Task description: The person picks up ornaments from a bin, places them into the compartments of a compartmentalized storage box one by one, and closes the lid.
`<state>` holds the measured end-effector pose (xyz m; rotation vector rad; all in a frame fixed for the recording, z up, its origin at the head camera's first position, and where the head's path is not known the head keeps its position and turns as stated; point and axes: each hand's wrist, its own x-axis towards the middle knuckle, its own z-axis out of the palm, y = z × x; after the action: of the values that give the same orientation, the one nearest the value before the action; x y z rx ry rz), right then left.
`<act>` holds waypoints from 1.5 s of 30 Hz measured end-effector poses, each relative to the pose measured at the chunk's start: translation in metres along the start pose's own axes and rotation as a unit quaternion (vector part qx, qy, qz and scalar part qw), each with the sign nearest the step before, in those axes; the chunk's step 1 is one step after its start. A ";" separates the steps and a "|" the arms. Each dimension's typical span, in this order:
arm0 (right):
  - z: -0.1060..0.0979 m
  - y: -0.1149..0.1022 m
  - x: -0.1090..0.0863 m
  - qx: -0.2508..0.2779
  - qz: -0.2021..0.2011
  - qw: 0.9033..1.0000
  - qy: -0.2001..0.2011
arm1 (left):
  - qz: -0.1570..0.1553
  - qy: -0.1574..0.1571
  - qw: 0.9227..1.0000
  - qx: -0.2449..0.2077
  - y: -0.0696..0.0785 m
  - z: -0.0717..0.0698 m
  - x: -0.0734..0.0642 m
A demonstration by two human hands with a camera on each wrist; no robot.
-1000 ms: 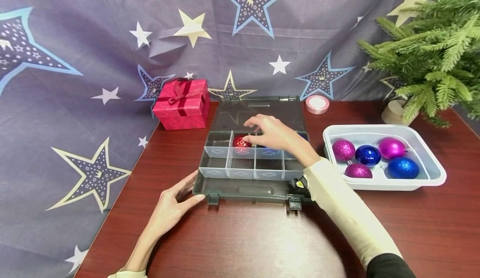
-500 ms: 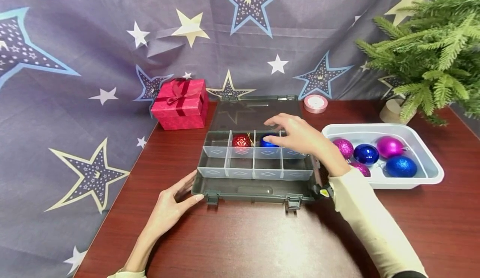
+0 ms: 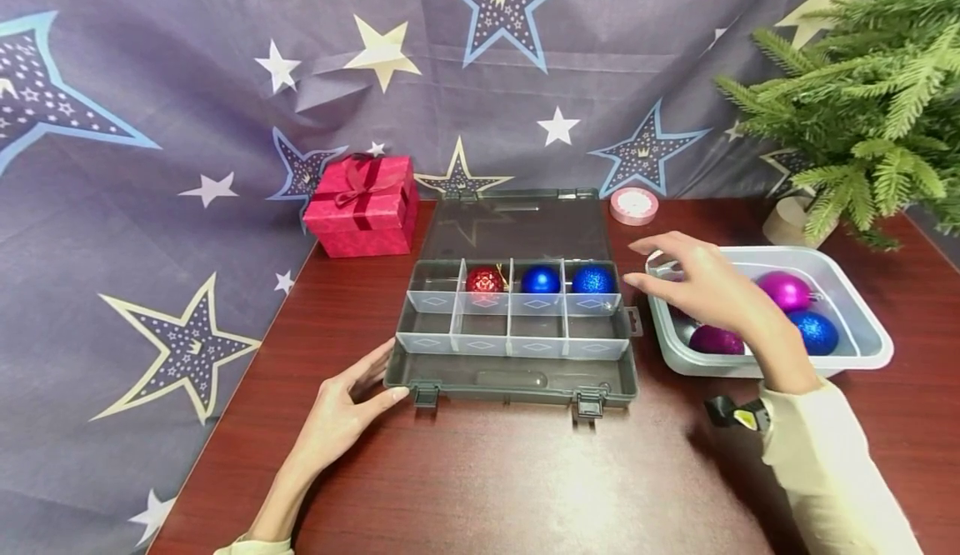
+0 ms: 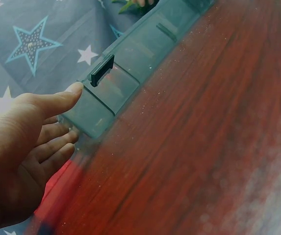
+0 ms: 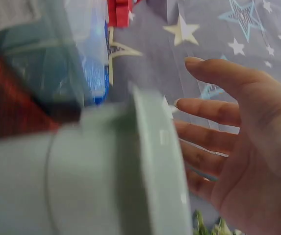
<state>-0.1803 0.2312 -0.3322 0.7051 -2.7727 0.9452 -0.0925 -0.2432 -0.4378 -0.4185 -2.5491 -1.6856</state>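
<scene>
A dark translucent compartment box (image 3: 450, 378) lies with its lid laid back. In its rear row sit a red Christmas ball (image 3: 482, 281), a smooth blue ball (image 3: 541, 281) and a glittery blue ball (image 3: 594, 281), one per compartment. My left hand (image 3: 341, 413) rests on the box's front left corner, fingers extended along the side and thumb on the front edge. Over the left rim of a white plastic tub (image 3: 873, 359) hovers my right hand (image 3: 708, 284), fingers spread and holding nothing. The tub holds magenta (image 3: 784, 291) and blue (image 3: 814, 332) balls, partly hidden by that hand.
A red gift box (image 3: 363, 209) stands at the back left. A pink ribbon roll (image 3: 633, 206) lies behind the compartment box. At the back right, branches of an artificial fir tree (image 3: 877, 122) hang near the tub. A starry cloth (image 3: 510, 105) backs the table.
My right hand has moved right, from above the compartment box to over the tub, uncovering the two blue balls in the box. The left hand stays at the corner.
</scene>
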 end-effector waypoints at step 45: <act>-0.002 0.070 -0.033 -0.070 0.078 0.994 -0.042 | -0.002 -0.002 1.000 0.001 0.001 -0.001 0.000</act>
<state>-0.1839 0.2939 -0.3779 0.5253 -2.9683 0.7507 -0.0919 -0.2441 -0.4365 -0.4173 -2.5570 -1.6851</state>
